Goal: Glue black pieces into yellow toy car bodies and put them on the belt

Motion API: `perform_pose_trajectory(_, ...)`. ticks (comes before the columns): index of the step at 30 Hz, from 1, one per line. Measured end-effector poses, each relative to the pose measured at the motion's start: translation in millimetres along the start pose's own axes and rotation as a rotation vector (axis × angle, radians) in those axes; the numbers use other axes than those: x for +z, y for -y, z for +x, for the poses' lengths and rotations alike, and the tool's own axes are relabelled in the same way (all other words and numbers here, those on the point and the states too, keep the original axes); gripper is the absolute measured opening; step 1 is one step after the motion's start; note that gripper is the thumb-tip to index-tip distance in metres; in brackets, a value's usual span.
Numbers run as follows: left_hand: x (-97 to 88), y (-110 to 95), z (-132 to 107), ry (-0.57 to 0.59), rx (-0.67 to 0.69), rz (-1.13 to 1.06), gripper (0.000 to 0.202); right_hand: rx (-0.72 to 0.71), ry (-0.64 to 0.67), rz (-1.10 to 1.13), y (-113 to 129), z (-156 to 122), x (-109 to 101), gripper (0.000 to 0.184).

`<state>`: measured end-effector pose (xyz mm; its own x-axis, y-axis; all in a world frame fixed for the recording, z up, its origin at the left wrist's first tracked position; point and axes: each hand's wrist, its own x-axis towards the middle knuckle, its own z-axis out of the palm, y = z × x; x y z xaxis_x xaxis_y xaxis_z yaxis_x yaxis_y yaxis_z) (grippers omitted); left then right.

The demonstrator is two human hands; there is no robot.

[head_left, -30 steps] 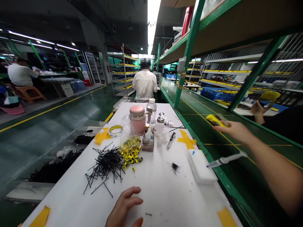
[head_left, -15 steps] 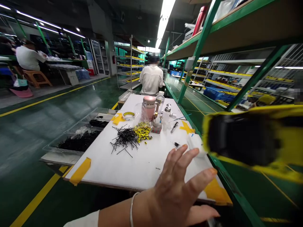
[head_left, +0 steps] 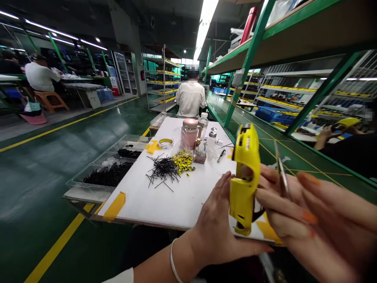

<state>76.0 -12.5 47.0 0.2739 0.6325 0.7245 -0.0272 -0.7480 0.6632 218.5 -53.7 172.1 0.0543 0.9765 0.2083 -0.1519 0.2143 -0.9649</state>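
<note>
A yellow toy car body is upended above the near right corner of the table, its black-trimmed end up. My left hand is at its left and lower side, fingers against the shell and thumb stretched out below. My right hand meets the shell from the right with its fingertips. Between its fingers stands a thin, pointed metal tool, blurred, its exact kind unclear. On the white tabletop lie a heap of thin black sticks and small yellow-and-black pieces.
Behind the heaps stand a pink mug, a tape roll and a pen-like tool. Clear trays of black parts sit left. A green shelf post rises right. One person sits ahead; others work at the sides.
The yellow car body has come in from the right and turned on end, between my hands. My left hand has closed in on it. My right hand with the metal tool has come into view.
</note>
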Motion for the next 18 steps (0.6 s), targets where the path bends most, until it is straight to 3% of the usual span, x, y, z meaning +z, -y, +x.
perform_pose_trajectory(3,5.9,2,3,-0.065,-0.292,-0.170,0.082,0.154,0.050,0.139,-2,2,31,0.024)
perform_pose_trajectory(5,2.7,2,4,-0.118,-0.479,-0.290,0.068,0.207,0.079,0.129,-3,6,34,0.025)
perform_pose_trajectory(7,-5.3,2,4,-0.155,-0.619,-0.449,0.069,0.244,0.114,0.067,-5,11,24,0.031)
perform_pose_trajectory(11,-24.8,9,-2,-0.150,-0.827,-0.880,0.076,0.215,0.151,-0.219,-23,17,-20,0.048)
perform_pose_trajectory(15,-32.2,32,-13,-0.136,-1.056,-1.106,0.063,0.077,0.004,-0.639,-76,20,-56,0.045)
perform_pose_trajectory(18,-31.7,47,-19,-0.127,-1.135,-1.093,0.050,-0.045,-0.057,-0.744,-122,19,-65,0.038)
